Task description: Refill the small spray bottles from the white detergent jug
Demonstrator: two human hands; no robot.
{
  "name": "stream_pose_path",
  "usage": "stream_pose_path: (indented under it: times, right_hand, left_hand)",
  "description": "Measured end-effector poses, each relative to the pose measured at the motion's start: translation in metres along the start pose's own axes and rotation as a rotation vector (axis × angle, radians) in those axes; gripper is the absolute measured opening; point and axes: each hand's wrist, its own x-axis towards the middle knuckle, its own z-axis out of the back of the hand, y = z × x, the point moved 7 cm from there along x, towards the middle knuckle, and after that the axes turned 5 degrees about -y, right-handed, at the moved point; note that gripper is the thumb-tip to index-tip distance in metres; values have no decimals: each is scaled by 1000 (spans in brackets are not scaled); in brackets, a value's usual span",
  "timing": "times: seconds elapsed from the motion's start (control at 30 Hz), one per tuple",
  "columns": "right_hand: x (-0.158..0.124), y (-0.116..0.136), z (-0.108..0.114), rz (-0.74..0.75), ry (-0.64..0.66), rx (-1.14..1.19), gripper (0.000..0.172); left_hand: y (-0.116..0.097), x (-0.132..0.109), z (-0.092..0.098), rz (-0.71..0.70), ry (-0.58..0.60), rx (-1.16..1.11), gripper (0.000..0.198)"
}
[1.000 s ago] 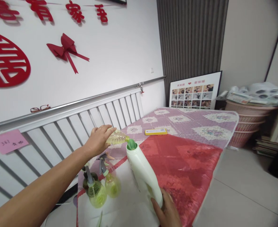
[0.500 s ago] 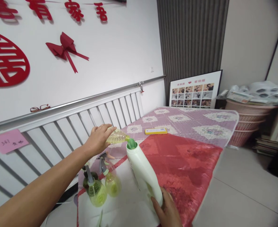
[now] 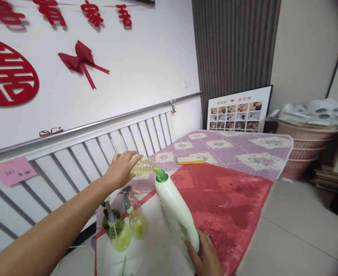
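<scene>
My left hand is wrapped round a clear ribbed bottle tipped on its side, its narrow neck at the green mouth of a big white bottle. Low on that white bottle, my right hand grips it while it leans toward the left. Whether liquid is flowing cannot be made out. Left of it stand two spray bottles with yellowish liquid, a front one and another one, both with grey heads. A dark round bottle is partly hidden behind them.
A yellow-edged flat case lies on the purple patterned tablecloth. Red cloth covers the table's right side. A white radiator runs along the wall. Stacked pink baskets and a photo board stand beyond.
The whole view has shifted slightly, with everything a little further right in the picture. Both hands keep their hold, and the two bottles stay mouth to mouth.
</scene>
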Motion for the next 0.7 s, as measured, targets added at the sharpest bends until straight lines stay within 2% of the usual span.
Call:
stream_pose_path:
  times: [0.5, 0.7]
  right_hand:
    - [1, 0, -1, -13, 27, 4, 50]
    - [1, 0, 0, -36, 17, 19, 58]
  left_hand:
    - [-2, 0, 3, -1, 9, 20, 70]
    - [-1, 1, 2, -3, 6, 21, 70]
